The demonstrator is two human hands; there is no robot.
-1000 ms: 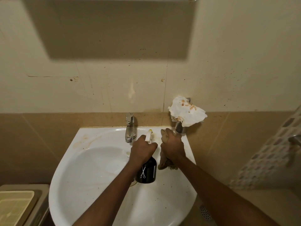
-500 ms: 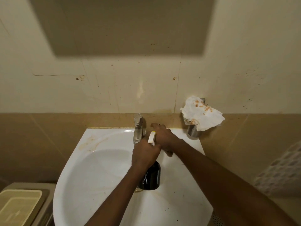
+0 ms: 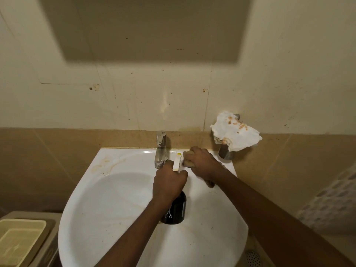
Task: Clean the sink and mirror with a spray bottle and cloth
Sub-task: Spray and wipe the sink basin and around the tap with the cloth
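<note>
The black spray bottle (image 3: 174, 209) hangs over the white corner sink (image 3: 92, 209), its dark body above the right half of the basin and its white trigger head with a yellow nozzle tip pointing toward the back ledge. The left hand (image 3: 168, 183) grips the bottle round its neck, fingers curled over the trigger head. Just to the right, the right hand (image 3: 202, 160) presses a tan cloth (image 3: 187, 162) onto the sink's rear rim, fingers curled over the wad; a tail of the cloth shows below the wrist. The two hands lie close together, with the nozzle tip nearly touching the cloth. The chrome faucet (image 3: 160, 151) stands just left of the nozzle, so the back ledge is crowded there, while the left side of the basin lies open, marked by brownish stains near the rear left corner. The front rim curves out toward the viewer. On the wall to the right, a metal holder (image 3: 224, 153) carries a crumpled white tissue (image 3: 235, 133) with orange spots, near the right hand. A beige plastic basket (image 3: 19, 239) sits low at the left, well apart from the sink.
</note>
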